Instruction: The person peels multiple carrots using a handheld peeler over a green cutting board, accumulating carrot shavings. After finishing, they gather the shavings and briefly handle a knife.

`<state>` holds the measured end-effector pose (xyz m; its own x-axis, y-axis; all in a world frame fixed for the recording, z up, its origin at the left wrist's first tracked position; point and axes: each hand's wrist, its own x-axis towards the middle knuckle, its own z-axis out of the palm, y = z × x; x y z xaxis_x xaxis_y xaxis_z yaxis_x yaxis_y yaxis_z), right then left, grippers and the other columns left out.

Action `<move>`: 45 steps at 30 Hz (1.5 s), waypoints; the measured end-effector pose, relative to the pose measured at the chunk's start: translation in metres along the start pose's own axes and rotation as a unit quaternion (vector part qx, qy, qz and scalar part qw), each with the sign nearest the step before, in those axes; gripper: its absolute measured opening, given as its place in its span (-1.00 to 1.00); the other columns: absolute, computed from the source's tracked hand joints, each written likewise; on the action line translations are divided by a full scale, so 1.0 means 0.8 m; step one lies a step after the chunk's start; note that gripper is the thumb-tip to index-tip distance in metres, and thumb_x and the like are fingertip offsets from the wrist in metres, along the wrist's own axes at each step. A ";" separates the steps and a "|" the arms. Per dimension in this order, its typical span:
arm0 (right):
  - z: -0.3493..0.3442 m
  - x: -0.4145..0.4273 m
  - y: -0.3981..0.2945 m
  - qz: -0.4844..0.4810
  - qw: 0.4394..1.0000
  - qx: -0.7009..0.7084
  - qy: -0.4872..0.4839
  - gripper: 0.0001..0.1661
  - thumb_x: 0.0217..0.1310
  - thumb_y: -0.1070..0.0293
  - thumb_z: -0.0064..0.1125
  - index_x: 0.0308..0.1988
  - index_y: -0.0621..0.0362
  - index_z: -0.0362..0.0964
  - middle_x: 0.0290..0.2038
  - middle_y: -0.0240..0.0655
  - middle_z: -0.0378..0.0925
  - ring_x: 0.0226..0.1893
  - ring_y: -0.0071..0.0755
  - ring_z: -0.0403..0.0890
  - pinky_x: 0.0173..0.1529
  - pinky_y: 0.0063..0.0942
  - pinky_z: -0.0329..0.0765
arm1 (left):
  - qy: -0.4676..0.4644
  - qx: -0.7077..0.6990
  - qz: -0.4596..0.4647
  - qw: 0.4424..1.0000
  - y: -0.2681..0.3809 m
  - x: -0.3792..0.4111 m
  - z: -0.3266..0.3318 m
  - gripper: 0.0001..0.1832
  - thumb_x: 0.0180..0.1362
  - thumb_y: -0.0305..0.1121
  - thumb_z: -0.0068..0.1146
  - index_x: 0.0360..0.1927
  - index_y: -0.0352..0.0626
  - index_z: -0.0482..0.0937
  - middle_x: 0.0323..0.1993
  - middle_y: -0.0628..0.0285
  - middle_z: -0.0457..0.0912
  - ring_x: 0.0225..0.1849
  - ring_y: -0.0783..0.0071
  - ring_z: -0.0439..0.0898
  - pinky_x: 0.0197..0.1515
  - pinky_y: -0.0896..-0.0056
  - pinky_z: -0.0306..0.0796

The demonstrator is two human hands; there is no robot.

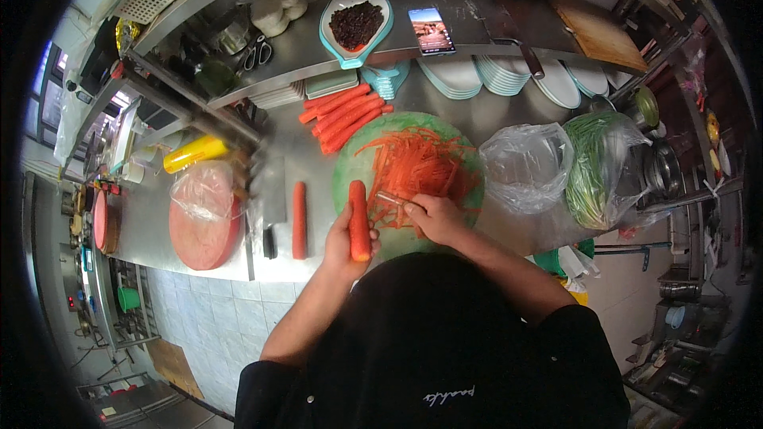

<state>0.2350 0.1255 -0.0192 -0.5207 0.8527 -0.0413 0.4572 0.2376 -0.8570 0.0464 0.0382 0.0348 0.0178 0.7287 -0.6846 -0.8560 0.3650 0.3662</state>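
My left hand (341,242) grips a peeled carrot (359,220) upright at the left edge of a round green cutting board (348,158). In my right hand (438,218) is a metal peeler (393,198), its head just right of the carrot and apart from it. A heap of shredded carrot (411,167) covers much of the board. Behind the board's left side lies a pile of whole peeled carrots (346,116). One more carrot (299,220) rests alone on the steel counter, left of my left hand.
A cleaver (274,196) lies left of the lone carrot, beside a pink round board (202,244). Right of the green board are a clear plastic bag (524,167) and bagged green stalks (587,167). The shelf above holds a phone (431,31) and a dish of dark food (356,24).
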 end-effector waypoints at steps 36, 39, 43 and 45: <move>-0.032 -0.043 -0.074 -0.237 0.970 -0.051 0.003 -0.75 0.16 0.26 0.17 -0.50 0.15 0.38 -0.57 -0.17 0.48 -0.54 -0.06 0.55 -0.45 -0.21 0.44 | 0.007 -0.053 -0.002 0.999 -0.009 0.038 0.009 -0.65 0.34 -0.10 -0.28 -0.22 -0.17 0.41 -0.50 0.14 0.50 -0.55 0.26 0.47 -0.49 0.30 0.45; -0.030 -0.044 -0.074 -0.228 0.973 -0.045 0.003 -0.74 0.18 0.24 0.15 -0.48 0.15 0.39 -0.56 -0.17 0.49 -0.53 -0.05 0.56 -0.45 -0.20 0.44 | 0.004 -0.053 0.000 0.999 -0.010 0.036 0.010 -0.65 0.35 -0.09 -0.30 -0.19 -0.15 0.41 -0.50 0.15 0.51 -0.54 0.26 0.49 -0.51 0.30 0.45; -0.030 -0.042 -0.070 -0.167 0.983 -0.049 -0.063 -0.69 0.23 0.09 0.07 -0.39 0.10 0.46 -0.46 -0.15 0.56 -0.43 0.03 0.60 -0.36 -0.10 0.48 | -0.016 -0.024 -0.005 1.000 -0.011 0.027 0.011 -0.64 0.36 -0.06 -0.30 -0.17 -0.13 0.40 -0.51 0.18 0.50 -0.54 0.28 0.49 -0.53 0.32 0.44; -0.026 -0.040 -0.068 -0.157 0.985 -0.030 -0.068 -0.69 0.23 0.09 0.05 -0.39 0.10 0.46 -0.47 -0.13 0.56 -0.43 0.05 0.60 -0.35 -0.09 0.48 | -0.015 -0.007 -0.008 1.000 -0.011 0.020 0.014 -0.63 0.37 -0.04 -0.31 -0.16 -0.12 0.40 -0.52 0.20 0.49 -0.55 0.30 0.48 -0.55 0.33 0.42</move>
<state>0.2421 0.0949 0.0398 -0.7338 0.6628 0.1492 0.2976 0.5111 -0.8064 0.0601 0.0532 0.0280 0.0473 0.7391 -0.6719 -0.8628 0.3692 0.3454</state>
